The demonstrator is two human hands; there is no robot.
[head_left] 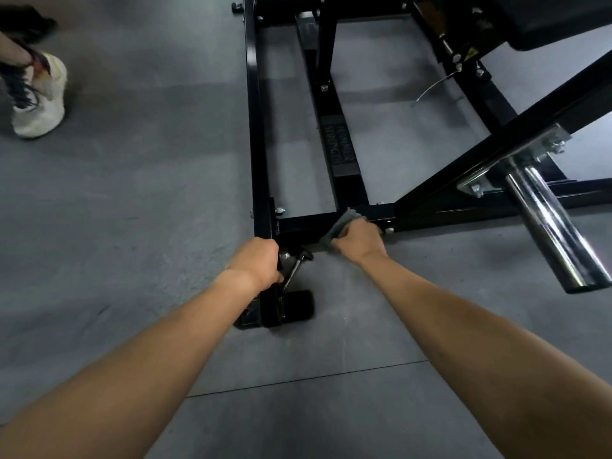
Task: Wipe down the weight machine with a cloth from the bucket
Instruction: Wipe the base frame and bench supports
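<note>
Black steel weight machine [341,150] fills the upper right of the head view, its frame cut off by the top and right edges, so only the floor-level rails and 1 slanted arm show. Raised lettering on the centre rail is too blurred to read. Its long axis runs away from the camera, with the near crossbar lying left to right. A black padded seat [546,21] is clipped at the top right corner, and a chrome cylindrical weight peg [549,226] juts toward the lower right. The right hand [359,238] grips a grey folded cloth [341,225] and presses it on the near crossbar; the cloth slants from lower left to upper right, its far end peeking past the knuckles, the rest hidden under the hand. The left hand [256,263] is curled round a black part at the machine's near left corner, which the fist mostly hides. On the grey matte floor [132,210], a white sneaker [41,101] is cut by the left edge.
</note>
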